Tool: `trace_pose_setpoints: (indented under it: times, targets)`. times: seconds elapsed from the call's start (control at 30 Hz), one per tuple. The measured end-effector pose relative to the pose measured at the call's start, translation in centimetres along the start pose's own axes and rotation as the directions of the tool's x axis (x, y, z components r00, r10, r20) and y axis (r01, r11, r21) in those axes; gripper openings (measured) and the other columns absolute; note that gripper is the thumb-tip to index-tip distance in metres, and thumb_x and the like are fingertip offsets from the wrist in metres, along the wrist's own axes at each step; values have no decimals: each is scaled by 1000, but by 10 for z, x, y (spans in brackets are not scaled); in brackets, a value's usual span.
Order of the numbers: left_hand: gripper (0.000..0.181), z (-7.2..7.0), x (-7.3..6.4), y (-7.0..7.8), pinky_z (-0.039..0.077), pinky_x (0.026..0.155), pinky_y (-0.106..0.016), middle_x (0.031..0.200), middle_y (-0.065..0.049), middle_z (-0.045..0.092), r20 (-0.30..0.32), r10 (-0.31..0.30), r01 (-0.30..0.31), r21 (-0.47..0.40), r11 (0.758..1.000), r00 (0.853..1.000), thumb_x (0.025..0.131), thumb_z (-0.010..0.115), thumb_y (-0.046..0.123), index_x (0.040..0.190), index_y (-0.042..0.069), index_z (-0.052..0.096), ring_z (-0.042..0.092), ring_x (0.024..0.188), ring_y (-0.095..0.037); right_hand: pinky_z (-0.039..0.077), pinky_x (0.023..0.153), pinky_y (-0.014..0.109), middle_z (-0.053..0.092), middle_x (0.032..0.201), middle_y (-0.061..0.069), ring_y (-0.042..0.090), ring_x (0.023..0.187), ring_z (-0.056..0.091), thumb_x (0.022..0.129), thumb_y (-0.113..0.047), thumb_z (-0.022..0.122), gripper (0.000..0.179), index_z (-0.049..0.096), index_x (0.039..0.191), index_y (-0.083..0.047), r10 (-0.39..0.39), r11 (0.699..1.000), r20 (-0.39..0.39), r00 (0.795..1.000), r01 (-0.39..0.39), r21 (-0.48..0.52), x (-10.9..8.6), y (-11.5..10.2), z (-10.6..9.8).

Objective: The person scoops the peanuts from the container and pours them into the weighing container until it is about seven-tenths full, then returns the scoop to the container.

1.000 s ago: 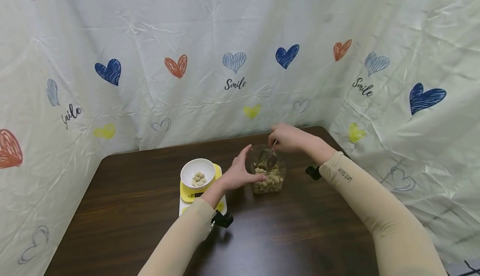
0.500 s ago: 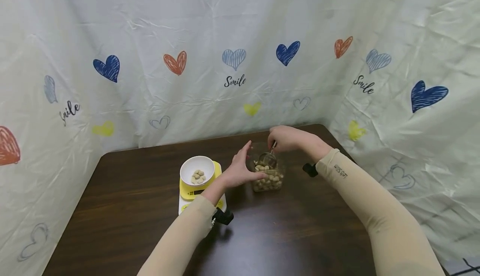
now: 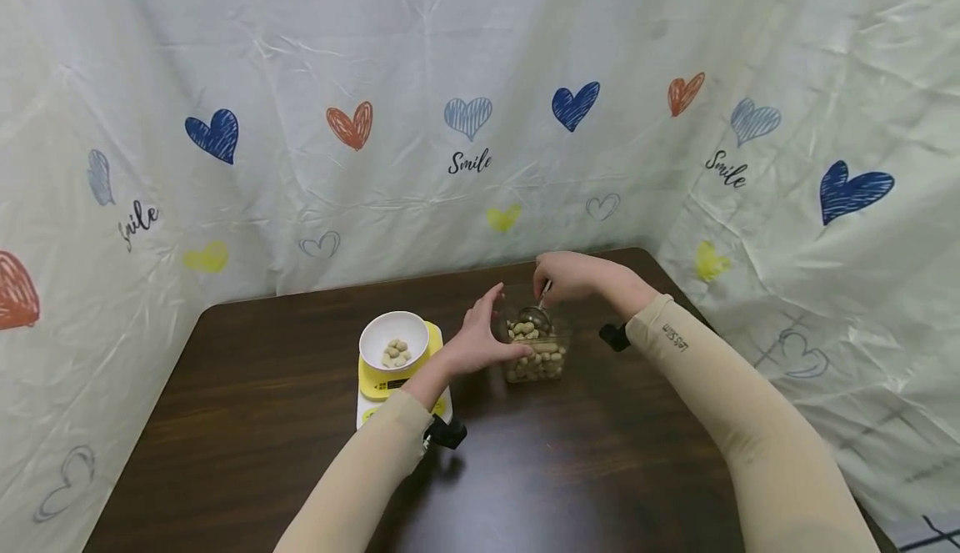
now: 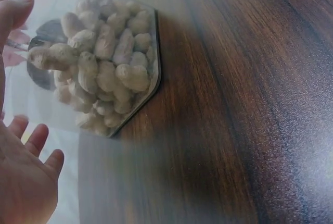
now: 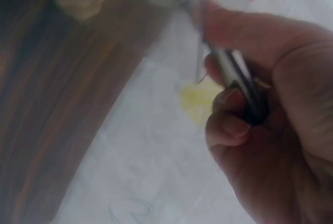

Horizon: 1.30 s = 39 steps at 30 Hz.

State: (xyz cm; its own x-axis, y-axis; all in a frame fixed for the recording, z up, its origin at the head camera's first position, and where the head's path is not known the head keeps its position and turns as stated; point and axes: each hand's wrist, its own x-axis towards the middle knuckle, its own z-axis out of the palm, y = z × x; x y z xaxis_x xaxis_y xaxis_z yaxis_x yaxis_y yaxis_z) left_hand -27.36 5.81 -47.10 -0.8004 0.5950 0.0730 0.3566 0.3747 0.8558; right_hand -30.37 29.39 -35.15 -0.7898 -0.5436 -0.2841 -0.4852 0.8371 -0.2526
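Observation:
A clear square container (image 3: 551,376) of unshelled peanuts (image 4: 106,81) stands on the table. My left hand (image 3: 480,340) holds it at its left side, thumb along the front wall and fingers spread toward the back. Above the container, my right hand (image 3: 573,276) grips the thin handle (image 5: 242,81) of a metal scoop (image 3: 536,316). The scoop's round bowl sits among the peanuts inside the walls. In the right wrist view, curled fingers and the thumb wrap the handle, while the bowl is blurred. In the left wrist view, peanuts partly cover the bowl.
A white bowl (image 3: 375,344) with several peanuts stands on a yellow and white kitchen scale (image 3: 371,386), left of the container and partly behind my left forearm. The dark wooden table (image 3: 247,419) meets a heart-print curtain (image 3: 405,228) at the back.
The scoop's bowl has turned and shifted among the peanuts, and the right hand and forearm have moved slightly left. The left hand stays at the container; the bowl on the scale is unchanged.

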Motion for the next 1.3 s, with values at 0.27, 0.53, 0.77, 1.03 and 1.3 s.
trace_pose_setpoints:
  times: [0.27, 0.53, 0.77, 1.03, 1.3]
  targets:
    - [117, 1, 0, 0, 36, 109, -52, 164, 5, 23, -3, -4, 4, -7, 1000, 1000, 78, 86, 53, 164, 36, 7, 33, 142, -23, 53, 80, 38, 64, 107, 4, 18, 91, 62, 94, -11, 73, 8, 79, 100, -12, 36, 987, 54, 998, -44, 157, -6, 7, -8]
    - [119, 1, 1, -1, 31, 115, -52, 166, 7, 21, 14, -12, 13, -41, 999, 1000, 78, 86, 52, 164, 35, 6, 21, 150, -21, 53, 81, 38, 65, 109, 5, 18, 92, 63, 94, -14, 75, 7, 78, 101, -13, 54, 963, 55, 997, -67, 261, -9, 16, -6]
    - [118, 1, 2, -2, 32, 113, -54, 166, 1, 25, 17, 5, -4, -52, 999, 1000, 79, 86, 49, 164, 31, 7, 27, 147, -21, 51, 88, 42, 64, 115, 4, 20, 101, 61, 95, -21, 76, 11, 77, 104, -15, 105, 940, 66, 992, -121, 319, -14, 24, -8]
    - [120, 2, 2, -3, 31, 113, -53, 163, 10, 25, 9, 6, -5, -52, 999, 1000, 78, 87, 50, 165, 27, 8, 28, 147, -20, 50, 86, 43, 66, 112, 5, 21, 96, 61, 95, -21, 74, 13, 77, 104, -12, 107, 932, 72, 992, -125, 341, -12, 29, -13]
    - [119, 2, 2, -3, 30, 114, -54, 165, 6, 25, 10, 3, -2, -55, 998, 1000, 79, 86, 50, 165, 31, 7, 26, 147, -22, 49, 91, 47, 69, 104, 3, 21, 95, 63, 92, -23, 76, 16, 76, 102, -10, 111, 926, 105, 988, -141, 351, -5, 33, -16]
